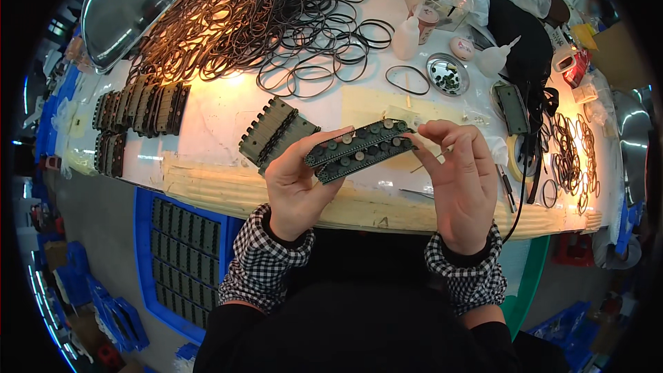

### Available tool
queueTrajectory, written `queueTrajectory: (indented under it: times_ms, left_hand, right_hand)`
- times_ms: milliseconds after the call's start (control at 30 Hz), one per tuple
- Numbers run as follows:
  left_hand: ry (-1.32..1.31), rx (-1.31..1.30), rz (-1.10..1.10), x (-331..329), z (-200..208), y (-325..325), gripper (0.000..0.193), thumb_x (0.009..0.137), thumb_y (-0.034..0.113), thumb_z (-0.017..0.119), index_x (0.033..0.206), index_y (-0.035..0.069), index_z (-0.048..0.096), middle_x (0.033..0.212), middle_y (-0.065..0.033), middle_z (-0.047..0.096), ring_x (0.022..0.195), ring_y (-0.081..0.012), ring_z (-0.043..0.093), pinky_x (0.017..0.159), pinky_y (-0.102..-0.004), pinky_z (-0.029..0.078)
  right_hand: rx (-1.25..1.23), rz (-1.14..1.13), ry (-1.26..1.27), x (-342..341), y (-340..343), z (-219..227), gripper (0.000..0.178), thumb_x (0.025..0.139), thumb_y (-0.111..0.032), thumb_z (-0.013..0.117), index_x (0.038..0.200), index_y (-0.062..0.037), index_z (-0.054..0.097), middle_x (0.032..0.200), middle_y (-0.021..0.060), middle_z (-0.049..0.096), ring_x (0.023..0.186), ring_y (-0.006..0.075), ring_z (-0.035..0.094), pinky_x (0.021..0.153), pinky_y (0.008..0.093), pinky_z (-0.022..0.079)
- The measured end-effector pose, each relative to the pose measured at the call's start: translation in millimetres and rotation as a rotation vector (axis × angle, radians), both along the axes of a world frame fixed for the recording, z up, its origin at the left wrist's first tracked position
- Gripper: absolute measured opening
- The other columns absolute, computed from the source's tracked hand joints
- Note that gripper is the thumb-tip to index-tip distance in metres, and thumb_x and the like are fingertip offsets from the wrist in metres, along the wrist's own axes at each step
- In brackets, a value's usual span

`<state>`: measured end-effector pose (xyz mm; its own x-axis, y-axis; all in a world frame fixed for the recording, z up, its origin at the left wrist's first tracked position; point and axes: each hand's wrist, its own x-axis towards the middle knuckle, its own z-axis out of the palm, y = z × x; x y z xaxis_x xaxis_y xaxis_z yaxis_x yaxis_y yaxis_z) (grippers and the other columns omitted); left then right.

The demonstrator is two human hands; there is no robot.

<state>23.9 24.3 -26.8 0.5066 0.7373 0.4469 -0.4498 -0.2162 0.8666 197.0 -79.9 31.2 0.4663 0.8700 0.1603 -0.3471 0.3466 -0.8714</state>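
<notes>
My left hand (pixel 297 183) is closed around the left end of a dark green toy tank chassis (pixel 366 159). The chassis is tilted, showing two rows of small round wheels, some green and some tan, edged by dark tracks. At its right end are the bent fingers of my right hand (pixel 461 190), thumb and forefinger close together. A thin pale stick (pixel 418 168) shows by those fingers; whether they grip it or the track's end is unclear. Behind my left hand, more green chassis pieces (pixel 271 128) lie side by side on the table.
A heap of black rubber loops (pixel 255 24) covers the table's back left. Stacked chassis pieces (pixel 141 107) stand at left. A round metal dish (pixel 447 74) of small green parts sits near white squeeze bottles (pixel 406 38). Below left, a blue crate (pixel 143 249) holds rows of chassis.
</notes>
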Motion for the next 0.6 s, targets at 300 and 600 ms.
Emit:
queueTrajectory:
  times_ms: [300, 600]
  left_hand:
    - [-0.019, -0.039, 0.039, 0.8, -4.4, -2.5, 0.042, 0.082, -0.012, 0.065, 0.123, -0.006, 0.055, 0.117, -0.0143, 0.064, 0.109, -0.018, 0.062, 0.096, -0.033, 0.049]
    - [-0.02, -0.002, -0.002, 3.0, -1.1, -2.3, 0.041, 0.083, -0.014, 0.062, 0.122, -0.006, 0.055, 0.12, -0.0152, 0.063, 0.109, -0.0187, 0.062, 0.096, -0.0331, 0.05]
  right_hand:
    - [0.047, -0.032, -0.161, -8.1, -6.9, 7.7, 0.018, 0.104, -0.018, 0.039, 0.097, -0.004, 0.047, 0.118, 0.0184, 0.055, 0.118, 0.0283, 0.053, 0.108, 0.0546, 0.039]
    - [0.103, -0.102, -0.335, -8.3, -3.1, 4.8, 0.015, 0.1, -0.015, 0.053, 0.1, -0.0006, 0.056, 0.114, 0.0145, 0.06, 0.109, 0.0221, 0.056, 0.106, 0.0419, 0.037]
